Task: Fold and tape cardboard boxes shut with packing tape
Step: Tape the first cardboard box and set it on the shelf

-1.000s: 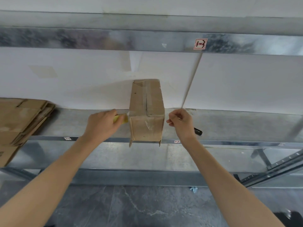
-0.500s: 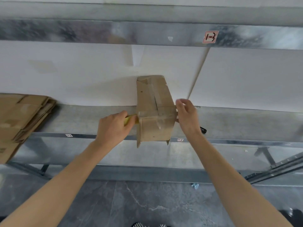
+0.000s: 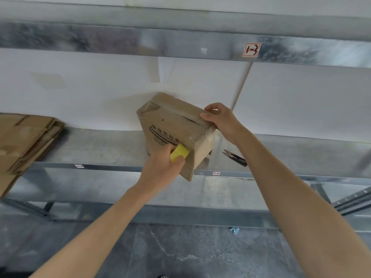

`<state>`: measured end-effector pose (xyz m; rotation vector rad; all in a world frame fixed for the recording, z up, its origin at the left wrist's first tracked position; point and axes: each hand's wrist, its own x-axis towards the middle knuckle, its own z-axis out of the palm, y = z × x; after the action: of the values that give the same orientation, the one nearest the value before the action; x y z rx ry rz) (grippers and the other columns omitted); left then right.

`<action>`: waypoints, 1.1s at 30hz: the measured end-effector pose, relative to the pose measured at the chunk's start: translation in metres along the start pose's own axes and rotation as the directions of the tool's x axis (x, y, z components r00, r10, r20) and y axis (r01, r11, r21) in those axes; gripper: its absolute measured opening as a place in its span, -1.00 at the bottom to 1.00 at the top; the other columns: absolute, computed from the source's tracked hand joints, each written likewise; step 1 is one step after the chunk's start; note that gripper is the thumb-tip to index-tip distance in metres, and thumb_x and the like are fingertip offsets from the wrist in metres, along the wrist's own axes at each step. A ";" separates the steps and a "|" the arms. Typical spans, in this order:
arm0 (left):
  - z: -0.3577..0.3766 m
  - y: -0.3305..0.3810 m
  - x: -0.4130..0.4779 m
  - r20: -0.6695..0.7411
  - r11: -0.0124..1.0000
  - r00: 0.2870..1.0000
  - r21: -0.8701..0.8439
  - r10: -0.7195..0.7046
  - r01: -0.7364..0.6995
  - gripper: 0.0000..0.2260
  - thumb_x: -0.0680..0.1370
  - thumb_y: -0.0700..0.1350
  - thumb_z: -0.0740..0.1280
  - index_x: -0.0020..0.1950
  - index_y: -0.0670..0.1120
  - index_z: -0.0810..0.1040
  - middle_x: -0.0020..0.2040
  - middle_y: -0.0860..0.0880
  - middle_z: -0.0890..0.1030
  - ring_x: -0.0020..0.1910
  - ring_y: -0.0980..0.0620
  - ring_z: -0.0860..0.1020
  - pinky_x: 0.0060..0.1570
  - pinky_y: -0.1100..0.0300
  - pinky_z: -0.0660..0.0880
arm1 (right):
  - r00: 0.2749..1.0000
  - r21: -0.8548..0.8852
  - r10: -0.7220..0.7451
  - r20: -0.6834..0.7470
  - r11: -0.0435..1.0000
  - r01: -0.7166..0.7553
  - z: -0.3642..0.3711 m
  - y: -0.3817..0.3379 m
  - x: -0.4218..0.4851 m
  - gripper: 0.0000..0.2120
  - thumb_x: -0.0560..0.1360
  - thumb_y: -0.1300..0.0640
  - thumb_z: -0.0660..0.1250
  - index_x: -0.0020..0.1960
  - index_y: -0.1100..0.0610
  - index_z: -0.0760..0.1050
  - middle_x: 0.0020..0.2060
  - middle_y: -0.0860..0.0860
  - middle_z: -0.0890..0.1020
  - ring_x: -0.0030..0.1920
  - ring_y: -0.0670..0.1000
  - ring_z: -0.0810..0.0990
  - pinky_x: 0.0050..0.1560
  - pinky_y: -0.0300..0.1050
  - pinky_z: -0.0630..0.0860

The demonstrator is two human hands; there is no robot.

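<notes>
1. Box (image 3: 176, 127) is tilted over the front edge of the metal shelf (image 3: 100, 149).
2. Right hand (image 3: 220, 119) grasps the box's upper right corner.
3. Left hand (image 3: 162, 169) clutches a yellow tool (image 3: 179, 152), which is pressed against the box's lower edge.
4. Snips (image 3: 234, 157) lie on the shelf to the right of the box.
5. Flattened cardboard (image 3: 26, 141) is stacked at far left.

Head-worn view, forward-down, near shelf (image 3: 100, 147)

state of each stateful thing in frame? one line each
cardboard box: flaps shut, top seam taped, tilted.
left hand: grips yellow tool.
yellow tool: pressed against box side.
right hand: grips box's top edge.
snips: lying on shelf, untouched.
flat cardboard stack: unfolded, on shelf.
</notes>
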<state>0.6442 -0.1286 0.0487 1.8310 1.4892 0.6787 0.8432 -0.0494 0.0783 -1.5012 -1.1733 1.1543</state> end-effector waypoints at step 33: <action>0.044 0.001 0.028 0.080 0.917 0.983 -0.354 -0.166 0.183 -0.83 0.54 -0.07 0.30 0.03 -0.12 0.42 -0.19 -0.11 0.56 -0.38 0.06 0.49 -0.47 0.28 0.43 | 0.954 -0.868 -0.104 0.281 0.396 0.299 0.003 -0.017 0.016 -0.26 0.26 -0.30 0.41 0.32 0.01 0.32 0.11 0.02 0.39 0.12 0.10 0.36 0.00 0.00 0.26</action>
<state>0.6838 -0.1089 0.0213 1.4086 1.3714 0.7577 0.8392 -0.0307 0.0924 -1.9402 -2.2919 0.4073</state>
